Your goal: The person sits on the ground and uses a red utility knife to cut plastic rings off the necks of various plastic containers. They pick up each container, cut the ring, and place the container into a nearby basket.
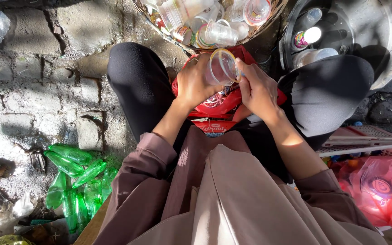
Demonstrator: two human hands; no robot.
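Observation:
My left hand [196, 83] grips a clear plastic cup [221, 67] by its side, its mouth tilted toward me. My right hand [256, 88] has its fingers at the cup's rim on the right side, pinching at the edge. Both hands hover above a red plastic bag [218, 103] that lies between my knees. I sit with black-clad legs spread and brown sleeves pushed up.
A woven basket [277, 11] full of clear plastic cups stands just ahead. A grey metal basin [386, 41] with bottles is at the upper right. Crushed green bottles [75, 179] lie on the stone ground at left. A pink bag [377, 190] and a crate [364, 138] sit at right.

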